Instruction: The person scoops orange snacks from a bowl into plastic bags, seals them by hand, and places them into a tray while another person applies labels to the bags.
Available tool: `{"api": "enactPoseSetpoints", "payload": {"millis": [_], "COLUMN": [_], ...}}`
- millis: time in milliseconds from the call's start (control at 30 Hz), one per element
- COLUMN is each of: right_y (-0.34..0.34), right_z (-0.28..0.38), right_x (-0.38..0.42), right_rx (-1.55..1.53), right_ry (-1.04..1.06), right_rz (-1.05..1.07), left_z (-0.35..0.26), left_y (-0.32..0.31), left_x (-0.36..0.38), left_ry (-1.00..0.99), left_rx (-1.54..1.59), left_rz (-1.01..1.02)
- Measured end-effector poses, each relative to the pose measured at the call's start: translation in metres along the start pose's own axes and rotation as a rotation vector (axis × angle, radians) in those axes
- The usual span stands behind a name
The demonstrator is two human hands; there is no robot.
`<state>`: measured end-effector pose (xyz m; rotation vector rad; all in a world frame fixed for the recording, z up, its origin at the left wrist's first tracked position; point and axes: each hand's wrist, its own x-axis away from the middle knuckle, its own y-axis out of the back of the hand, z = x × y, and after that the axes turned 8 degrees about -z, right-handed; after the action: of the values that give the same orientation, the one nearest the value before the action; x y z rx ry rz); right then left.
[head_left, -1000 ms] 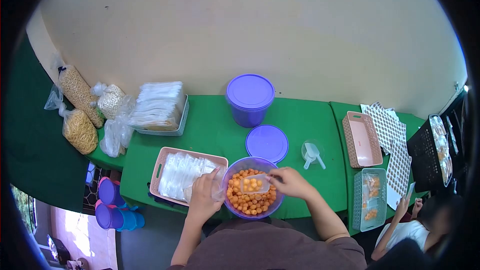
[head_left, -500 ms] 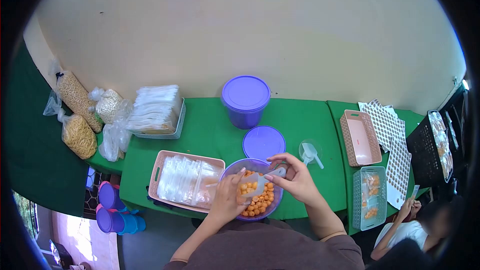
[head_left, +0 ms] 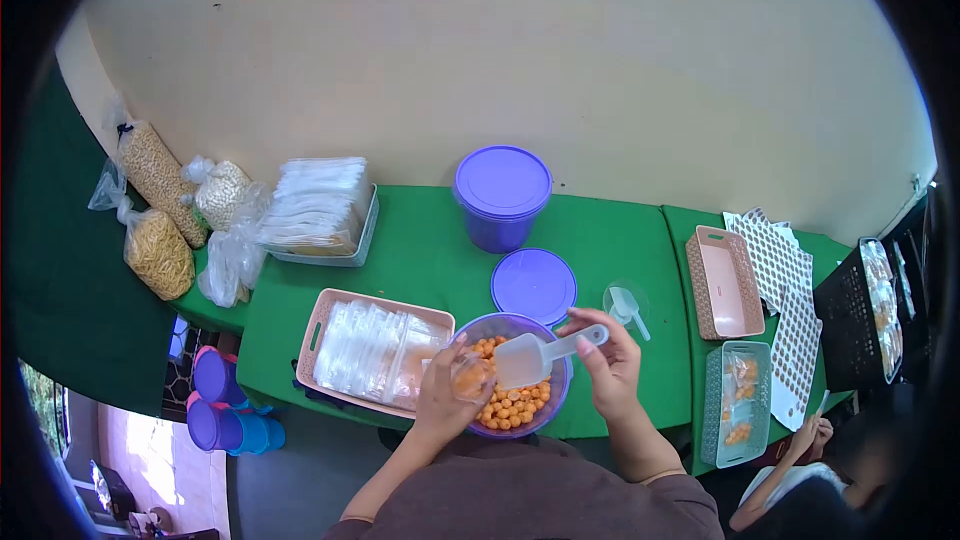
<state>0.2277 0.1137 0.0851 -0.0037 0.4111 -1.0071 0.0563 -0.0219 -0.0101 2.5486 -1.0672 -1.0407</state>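
My left hand (head_left: 447,395) is closed on a small clear plastic bag (head_left: 471,377) with orange snack balls inside. Between the thumb and fingers of my right hand (head_left: 609,372) is the handle of a translucent white scoop (head_left: 524,360), whose bowl looks empty and points towards the bag. Both hands are above a purple tub (head_left: 562,396) that holds many round orange snack balls (head_left: 515,408). Left of it stands a pink basket (head_left: 318,332) of flat clear bags (head_left: 362,348). A round purple lid (head_left: 534,286) lies just behind the tub.
Behind stands a lidded purple bucket (head_left: 502,195). Another scoop (head_left: 629,309) rests on a clear round lid. Bags of snacks (head_left: 160,255) and a basket of packets (head_left: 315,208) are at left. At right are baskets (head_left: 727,285), sticker sheets (head_left: 795,330), a black crate (head_left: 850,315) and another person (head_left: 800,475).
The scoop, earlier tilted into the bag with orange balls in it, is now empty and drawn back from the bag's mouth. Orange balls now show in the bag.
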Motion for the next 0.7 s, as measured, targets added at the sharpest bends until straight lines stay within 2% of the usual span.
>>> {"api": "enactPoseSetpoints", "payload": {"millis": [133,200,233,267,333,467,533,700], "right_y": [0.002,0.003,0.004,0.004,0.0,-0.001,0.004,0.014], "right_z": [-0.026,-0.056,-0.076,-0.094,-0.12,-0.139,-0.152,-0.144], "right_x": [-0.006,-0.002,0.005,0.014,0.028,0.038,0.037,0.024], "right_rx": [0.07,0.363,0.501,0.501,0.587,0.482,0.247,0.055], "right_ry": [-0.069,-0.256,-0.216,-0.217,-0.308,-0.434,-0.552,-0.679], "right_rz": [-0.014,0.177,0.243,0.243,0.387,0.316,0.224,0.107], "left_z": [0.006,0.009,0.012,0.012,0.01,0.012,0.012,0.007], "left_y": [0.01,0.015,0.018,0.019,0.023,0.026,0.024,0.027], "left_x": [-0.001,-0.004,-0.005,-0.006,-0.009,-0.006,-0.006,-0.009], "left_ry": [0.119,0.139,0.102,0.103,0.108,0.134,0.146,0.14], "left_rx": [0.068,0.005,-0.039,-0.039,-0.061,-0.085,-0.082,-0.111], "left_rz": [-0.066,-0.168,-0.182,-0.182,-0.216,-0.184,-0.168,-0.148]}}
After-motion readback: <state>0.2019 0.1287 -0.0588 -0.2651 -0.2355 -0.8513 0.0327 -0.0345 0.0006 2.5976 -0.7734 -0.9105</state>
